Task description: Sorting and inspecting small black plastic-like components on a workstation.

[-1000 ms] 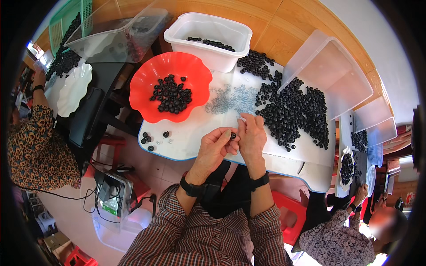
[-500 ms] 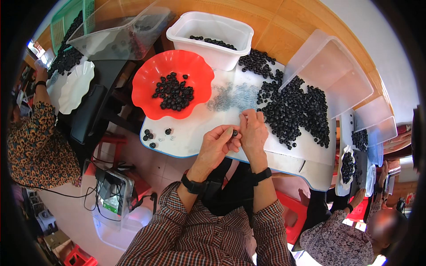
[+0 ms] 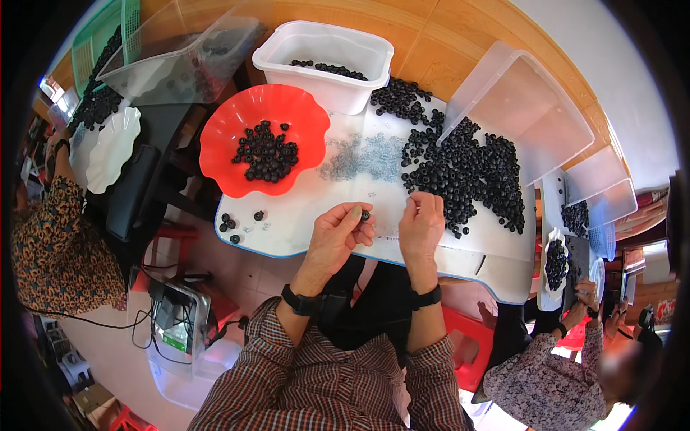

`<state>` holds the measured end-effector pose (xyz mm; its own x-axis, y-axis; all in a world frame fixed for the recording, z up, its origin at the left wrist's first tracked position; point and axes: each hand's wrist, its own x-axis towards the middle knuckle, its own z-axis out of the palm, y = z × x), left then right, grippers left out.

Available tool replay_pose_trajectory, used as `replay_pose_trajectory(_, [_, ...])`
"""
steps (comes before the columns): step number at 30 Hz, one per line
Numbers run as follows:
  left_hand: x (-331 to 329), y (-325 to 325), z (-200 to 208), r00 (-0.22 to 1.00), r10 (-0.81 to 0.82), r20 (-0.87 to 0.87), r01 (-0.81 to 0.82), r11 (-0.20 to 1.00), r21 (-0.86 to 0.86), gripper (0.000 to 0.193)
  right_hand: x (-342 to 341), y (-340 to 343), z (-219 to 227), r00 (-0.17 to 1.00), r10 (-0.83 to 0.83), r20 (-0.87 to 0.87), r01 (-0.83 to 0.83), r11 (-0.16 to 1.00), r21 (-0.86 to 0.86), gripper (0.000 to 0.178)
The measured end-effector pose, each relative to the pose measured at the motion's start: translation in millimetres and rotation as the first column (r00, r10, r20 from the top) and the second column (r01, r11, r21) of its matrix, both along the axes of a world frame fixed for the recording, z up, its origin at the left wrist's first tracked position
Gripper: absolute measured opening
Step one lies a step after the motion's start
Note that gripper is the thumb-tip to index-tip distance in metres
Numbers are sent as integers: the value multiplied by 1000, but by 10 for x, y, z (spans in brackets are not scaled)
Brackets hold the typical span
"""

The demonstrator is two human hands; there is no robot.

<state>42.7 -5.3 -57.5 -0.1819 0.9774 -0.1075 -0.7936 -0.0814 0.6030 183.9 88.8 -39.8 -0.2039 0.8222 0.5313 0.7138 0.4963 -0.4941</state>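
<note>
Between thumb and fingers, my left hand (image 3: pixel 338 233) pinches a small round black piece (image 3: pixel 365 215) with a hole in its face. My right hand (image 3: pixel 422 226) is apart from it, to the right, with its fingertips pressed together; anything in them is too small or hidden to make out. Beyond my hands, tiny clear pieces (image 3: pixel 363 156) lie scattered on the white tabletop (image 3: pixel 359 192). A large pile of black pieces (image 3: pixel 467 169) spreads to the right. On the left, a red wavy-edged bowl (image 3: pixel 215 154) holds many more of them.
A white tub (image 3: pixel 316 90) with black pieces stands at the back. A clear plastic bin (image 3: pixel 528 108) lies tipped behind the pile. Several loose black pieces (image 3: pixel 228 223) sit near the table's left edge. Co-workers sit at tables left (image 3: pixel 61 251) and right (image 3: pixel 546 381).
My right hand has drawn away from my left hand to the right. The left hand still pinches the black piece. The whole view has shifted slightly.
</note>
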Motion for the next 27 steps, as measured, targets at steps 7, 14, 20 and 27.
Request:
replay_pose_trajectory(7, [-8, -8, 6, 1000, 3, -11, -3, 1000, -10, 26, 73, 11, 98, 990, -1, 138, 17, 993, -113, 7])
replay_pose_trajectory(14, [3, 0, -14, 1000, -10, -1, 10, 1000, 8, 25, 75, 69, 54, 973, -53, 226, 76, 993, -93, 7])
replay_pose_trajectory(20, [-6, -8, -27, 1000, -1, -5, 1, 1000, -2, 25, 99, -100, 145, 968, 43, 248, -8, 990, -143, 9])
replay_pose_trajectory(27, [-3, -4, -17, 1000, -5, -13, 5, 1000, 0, 26, 118, -64, 167, 985, 121, 122, -100, 982, -161, 14])
